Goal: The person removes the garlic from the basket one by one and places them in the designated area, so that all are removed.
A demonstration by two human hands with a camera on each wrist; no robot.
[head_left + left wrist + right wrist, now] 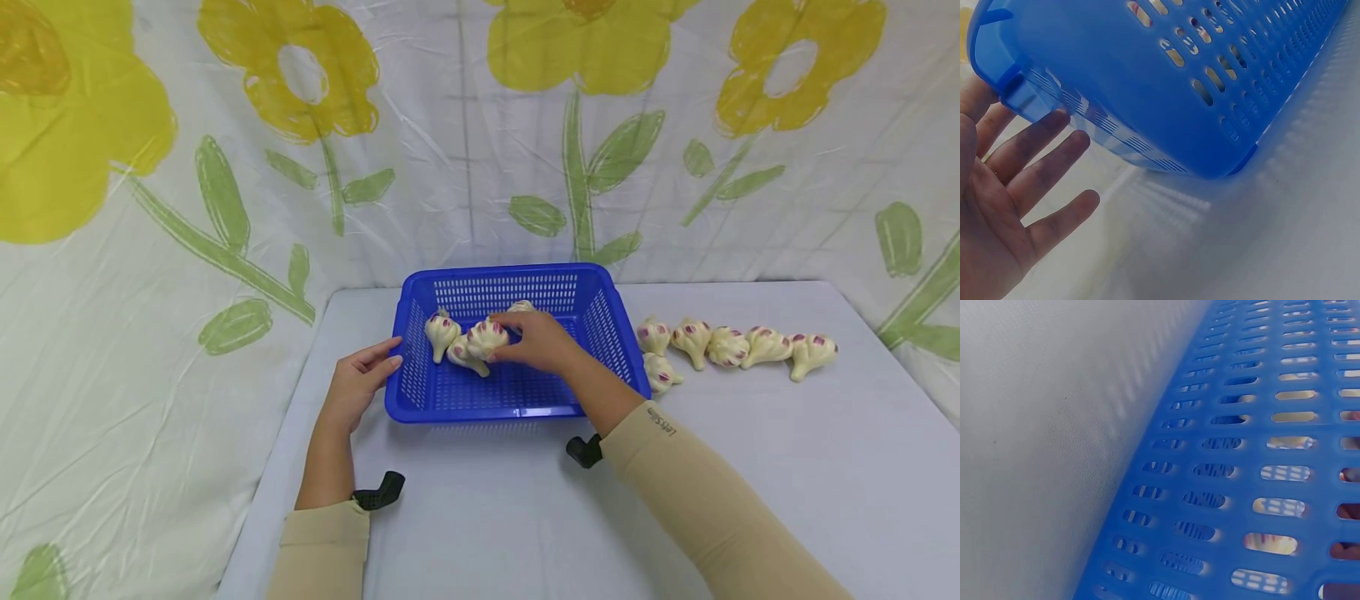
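Observation:
A blue plastic basket (517, 412) with slotted walls stands on the table in the head view. Inside it lie several garlic bulbs, cream with purple streaks, among them one bulb (441, 332) near the left wall. My right hand (542, 340) reaches over the front rim and pinches a garlic bulb (487, 337) between thumb and fingers, above another bulb (467, 357). At the basket's left rim, my left hand (362, 379) touches the edge with its fingertips. The left wrist view shows the fingers of this hand (997, 181) fairly straight and spread beside the basket (1116, 69).
Right of the basket, several more garlic bulbs (727, 346) lie in a row on the white table (750, 467), with one bulb (660, 373) close against the basket. A white curtain (420, 208) with painted yellow flowers hangs behind. Through the basket's slots (1222, 444), the right wrist view shows parts of the contents.

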